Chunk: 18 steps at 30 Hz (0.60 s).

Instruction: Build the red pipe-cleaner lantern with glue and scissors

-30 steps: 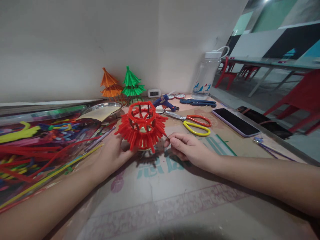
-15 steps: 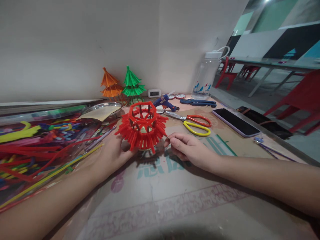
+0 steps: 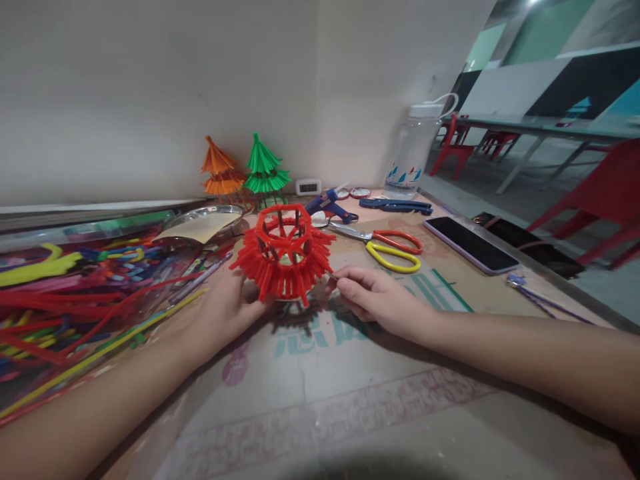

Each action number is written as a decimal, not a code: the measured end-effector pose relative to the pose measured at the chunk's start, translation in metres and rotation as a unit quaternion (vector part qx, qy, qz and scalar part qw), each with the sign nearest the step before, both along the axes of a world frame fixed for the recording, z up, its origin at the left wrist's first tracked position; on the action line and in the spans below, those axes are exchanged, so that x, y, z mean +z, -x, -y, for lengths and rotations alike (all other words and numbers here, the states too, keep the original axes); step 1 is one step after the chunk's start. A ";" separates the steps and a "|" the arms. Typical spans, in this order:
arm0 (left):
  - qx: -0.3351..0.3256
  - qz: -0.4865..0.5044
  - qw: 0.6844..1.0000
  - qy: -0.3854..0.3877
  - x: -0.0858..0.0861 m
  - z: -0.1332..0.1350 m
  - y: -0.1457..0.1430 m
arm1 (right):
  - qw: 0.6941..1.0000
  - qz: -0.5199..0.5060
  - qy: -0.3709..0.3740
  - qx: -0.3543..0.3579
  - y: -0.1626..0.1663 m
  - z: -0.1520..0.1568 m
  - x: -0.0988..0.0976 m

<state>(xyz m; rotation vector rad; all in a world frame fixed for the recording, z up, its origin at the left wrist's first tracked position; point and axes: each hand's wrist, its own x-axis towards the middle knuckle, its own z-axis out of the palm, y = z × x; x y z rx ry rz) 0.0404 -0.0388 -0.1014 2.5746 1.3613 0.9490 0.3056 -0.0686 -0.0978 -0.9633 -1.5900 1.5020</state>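
A red straw model (image 3: 283, 253), shaped like a round roof with a fringe of short straw pieces, stands on the cardboard-covered table (image 3: 350, 400). My left hand (image 3: 227, 308) cups its left underside and steadies it. My right hand (image 3: 373, 297) rests on the table just right of the model, thumb and forefinger pinched at the tip of one fringe straw. What lies in the pinch is too small to make out.
A pile of coloured straws (image 3: 65, 293) fills the left. Behind stand an orange (image 3: 220, 170) and a green straw pagoda (image 3: 264, 167), a metal dish (image 3: 210, 217), a blue glue gun (image 3: 330, 205), scissors (image 3: 387, 245), a water bottle (image 3: 417, 150) and a phone (image 3: 467, 243).
My right hand has edged slightly left and up toward the red model's fringe. The left hand and the model have stayed put.
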 end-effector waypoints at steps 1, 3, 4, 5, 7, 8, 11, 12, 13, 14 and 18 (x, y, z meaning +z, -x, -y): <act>0.002 0.001 1.000 0.005 -0.001 0.000 0.000 | 1.000 0.004 -0.001 0.002 0.000 0.000 -0.001; 0.000 0.002 1.000 0.014 -0.002 -0.001 0.002 | 1.000 0.012 -0.006 0.007 0.000 0.000 -0.003; -0.003 0.004 1.000 0.018 -0.003 -0.001 0.003 | 1.000 0.012 -0.007 0.009 0.000 0.000 -0.003; -0.004 0.006 1.000 0.021 -0.004 -0.002 0.003 | 1.000 0.010 -0.005 0.007 0.000 0.000 -0.002; -0.002 0.009 1.000 0.015 -0.005 -0.002 0.004 | 1.000 -0.003 0.004 0.002 0.000 0.001 0.000; 0.000 0.007 1.000 0.011 -0.005 -0.002 0.005 | 1.000 -0.009 0.009 0.000 0.000 0.002 0.001; 0.002 0.015 1.000 0.016 -0.006 -0.003 0.005 | 1.000 -0.015 0.017 -0.006 -0.001 0.003 0.003; -0.001 0.023 0.999 0.024 -0.007 -0.004 0.005 | 1.000 -0.013 0.017 -0.008 -0.001 0.003 0.003; -0.005 0.032 0.999 0.034 -0.008 -0.005 0.005 | 1.000 -0.009 0.016 -0.012 -0.001 0.003 0.003; -0.007 0.039 0.998 0.040 -0.009 -0.006 0.005 | 1.000 -0.007 0.015 -0.015 -0.002 0.003 0.003; -0.011 0.043 0.998 0.039 -0.011 -0.007 0.005 | 1.000 -0.012 0.006 -0.017 -0.002 0.002 0.002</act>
